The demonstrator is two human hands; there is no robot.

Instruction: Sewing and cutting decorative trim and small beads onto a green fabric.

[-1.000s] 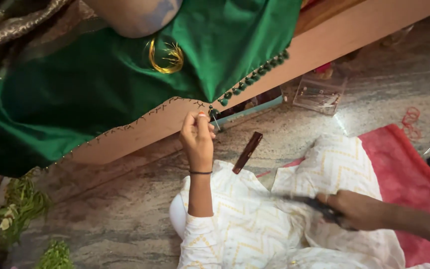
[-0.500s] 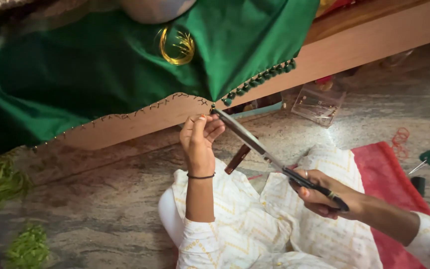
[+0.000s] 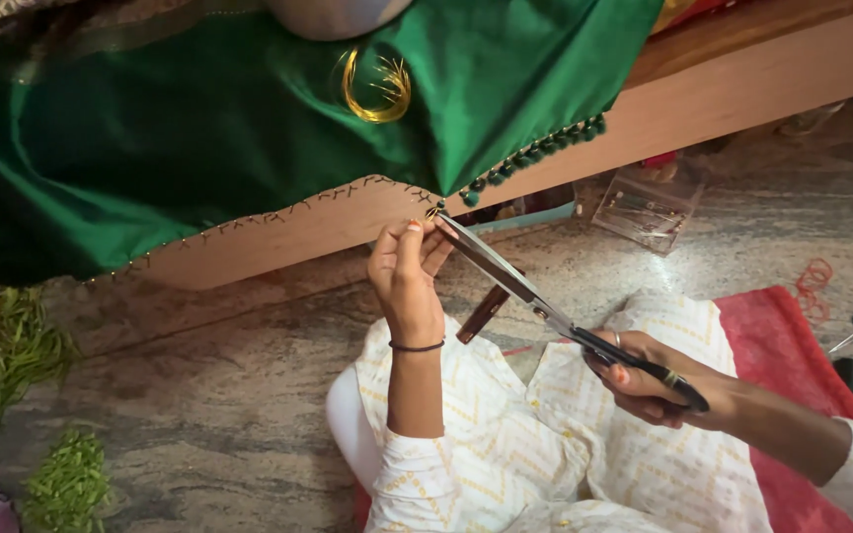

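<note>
Two hands are sharing this cut: our left hand [image 3: 407, 271] is pinching the thread end at the corner of the green cloth [image 3: 199, 138], which is draping over the wooden ledge [image 3: 703, 89], while our right hand [image 3: 649, 380] is gripping the scissors [image 3: 545, 311] by their black handles. We are judging it best to be keeping the thread taut and snipping close, clear of our fingertips and the beaded edge [image 3: 535, 153].

A clear plastic box [image 3: 650, 204] lies on the stone floor [image 3: 199, 395]; green leaves [image 3: 12, 355] at left; a red mat [image 3: 792, 345] at right; red rubber bands [image 3: 814, 281] nearby.
</note>
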